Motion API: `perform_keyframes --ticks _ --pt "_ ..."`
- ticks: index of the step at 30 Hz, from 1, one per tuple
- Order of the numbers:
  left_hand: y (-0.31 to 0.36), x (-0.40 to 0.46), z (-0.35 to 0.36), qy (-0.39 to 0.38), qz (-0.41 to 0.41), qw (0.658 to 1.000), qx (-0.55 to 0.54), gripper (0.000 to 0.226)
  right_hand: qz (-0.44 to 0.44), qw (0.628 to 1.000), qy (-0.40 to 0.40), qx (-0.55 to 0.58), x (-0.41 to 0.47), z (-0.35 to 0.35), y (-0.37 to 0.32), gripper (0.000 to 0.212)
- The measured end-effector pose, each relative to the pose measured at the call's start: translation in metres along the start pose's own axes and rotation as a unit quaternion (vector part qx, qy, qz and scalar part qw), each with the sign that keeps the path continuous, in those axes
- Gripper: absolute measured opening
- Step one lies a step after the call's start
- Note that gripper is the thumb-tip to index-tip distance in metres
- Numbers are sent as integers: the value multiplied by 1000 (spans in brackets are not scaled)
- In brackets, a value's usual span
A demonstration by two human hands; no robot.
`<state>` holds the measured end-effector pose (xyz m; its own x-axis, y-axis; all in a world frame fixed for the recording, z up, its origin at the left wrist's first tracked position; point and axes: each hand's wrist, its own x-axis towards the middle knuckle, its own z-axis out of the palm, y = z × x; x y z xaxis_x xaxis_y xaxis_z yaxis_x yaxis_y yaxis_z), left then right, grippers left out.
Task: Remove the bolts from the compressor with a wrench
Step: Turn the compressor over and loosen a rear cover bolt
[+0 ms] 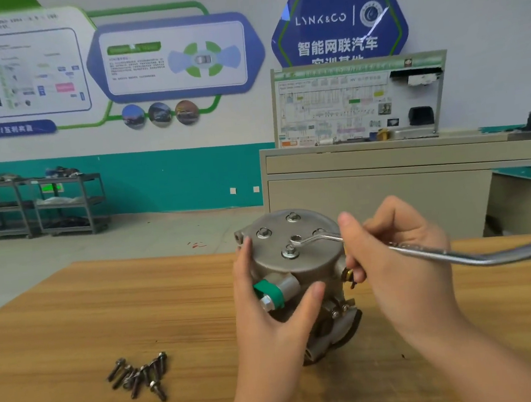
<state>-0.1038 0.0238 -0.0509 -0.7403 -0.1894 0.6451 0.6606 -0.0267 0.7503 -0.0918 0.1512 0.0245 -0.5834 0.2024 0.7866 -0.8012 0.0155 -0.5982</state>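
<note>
A heap of dark loose bolts [140, 374] is lying on the wooden table [58, 318]. Beyond it the left hand [267, 301] is cupping the grey round metal compressor [296, 262], fingers spread against its side. The right hand [399, 252] is gripping a silver ring wrench [441, 253], its ring hovering beside a bolt [290, 252] in the lid; a fourth lid bolt is half hidden behind the wrench.
</note>
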Motion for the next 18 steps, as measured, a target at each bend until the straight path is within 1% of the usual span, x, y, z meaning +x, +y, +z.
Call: perform_keyframes --ticks 3,5,6,8,10,11,13,18 --pt "2 -4 5 10 28 993 117 79 -46 998 -7 -39 -9 2 5 36" --pt "2 -6 6 13 50 979 197 77 -102 991 -6 -90 -12 2 7 34" --pt "1 -6 5 9 61 972 228 76 -141 982 3 -122 -13 1 8 35" --pt "1 -5 3 -8 77 958 275 72 -232 954 30 -189 -13 -1 10 39" --pt "1 -4 3 -21 90 952 291 71 -292 926 53 -232 -14 -5 11 43" --pt "1 -4 3 -23 97 952 290 69 -301 920 64 -244 -13 -6 11 46" --pt "3 -5 4 -21 106 954 279 64 -297 919 72 -249 -10 -9 12 46" --pt "5 -6 4 -6 90 968 236 64 -298 917 39 -263 -8 -10 12 48"
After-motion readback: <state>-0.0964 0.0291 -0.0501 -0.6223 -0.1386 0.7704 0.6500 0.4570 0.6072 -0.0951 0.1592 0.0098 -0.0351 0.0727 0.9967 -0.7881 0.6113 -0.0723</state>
